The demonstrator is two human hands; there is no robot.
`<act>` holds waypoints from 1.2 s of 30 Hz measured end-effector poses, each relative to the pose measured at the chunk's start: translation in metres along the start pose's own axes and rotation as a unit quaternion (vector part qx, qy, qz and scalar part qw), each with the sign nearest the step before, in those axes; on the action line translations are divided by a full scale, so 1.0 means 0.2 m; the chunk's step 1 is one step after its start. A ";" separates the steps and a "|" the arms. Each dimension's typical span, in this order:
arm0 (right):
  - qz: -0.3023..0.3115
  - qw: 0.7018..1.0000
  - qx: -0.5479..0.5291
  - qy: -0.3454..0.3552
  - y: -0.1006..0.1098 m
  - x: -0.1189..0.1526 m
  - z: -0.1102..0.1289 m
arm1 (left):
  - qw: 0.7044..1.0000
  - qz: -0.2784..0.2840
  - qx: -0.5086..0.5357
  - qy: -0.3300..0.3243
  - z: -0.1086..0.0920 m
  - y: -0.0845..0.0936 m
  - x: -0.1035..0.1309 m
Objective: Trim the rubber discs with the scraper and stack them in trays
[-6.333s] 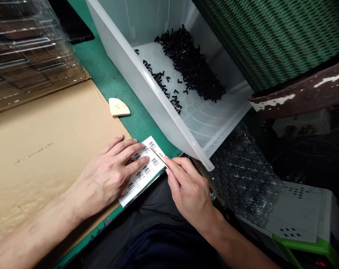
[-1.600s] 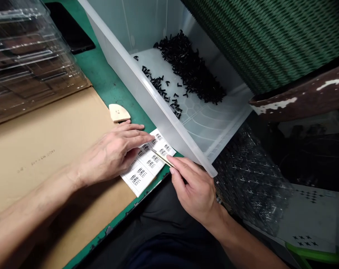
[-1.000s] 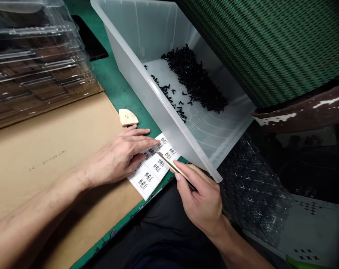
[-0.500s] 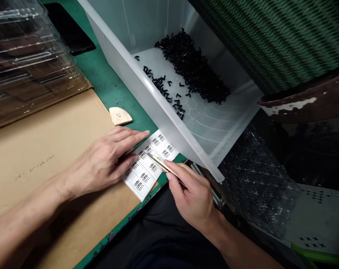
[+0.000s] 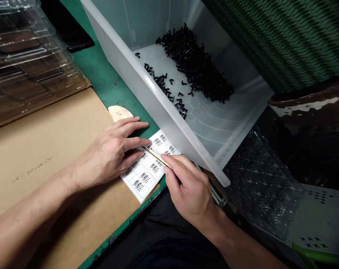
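Observation:
A white sheet of labels point(image 5: 143, 178), printed with black characters in a grid, lies at the table's front edge, partly over brown cardboard. My left hand point(image 5: 113, 147) rests with its fingers apart, index finger and thumb on the sheet's left part. In a pen-like grip my right hand point(image 5: 189, 186) holds slim pale-gold tweezers point(image 5: 157, 156). Their tip points left onto the labels, close to my left index finger and thumb. Whether the tip has caught a label edge I cannot make out.
A translucent plastic bin point(image 5: 158, 101) with many small black parts point(image 5: 197, 63) stands behind the sheet. Brown cardboard point(image 5: 46, 130) and clear plastic trays point(image 5: 26, 52) are at left. A pale wedge-shaped piece point(image 5: 119, 112) and a black phone point(image 5: 65, 28) lie on the green table.
My left hand's fingers have spread, with the index finger lower on the sheet. The tweezers have shifted slightly up and left. The view has moved a little.

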State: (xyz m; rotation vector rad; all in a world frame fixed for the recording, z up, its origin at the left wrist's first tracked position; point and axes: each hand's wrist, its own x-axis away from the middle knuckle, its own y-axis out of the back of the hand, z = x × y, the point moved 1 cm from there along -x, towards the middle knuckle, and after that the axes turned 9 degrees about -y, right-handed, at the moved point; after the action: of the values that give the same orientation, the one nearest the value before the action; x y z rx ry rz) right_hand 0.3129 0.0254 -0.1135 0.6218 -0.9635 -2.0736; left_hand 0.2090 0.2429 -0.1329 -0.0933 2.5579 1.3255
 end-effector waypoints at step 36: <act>-0.002 0.990 0.133 0.039 0.03 0.00 0.08 | 1.000 0.026 -0.003 0.000 0.01 0.01 0.00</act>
State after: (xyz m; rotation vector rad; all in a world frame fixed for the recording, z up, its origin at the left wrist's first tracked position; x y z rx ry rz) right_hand 0.3057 0.0302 -0.0998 0.8347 -1.2050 -1.9242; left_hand 0.2081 0.2455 -0.1327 -0.0288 2.5718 1.3519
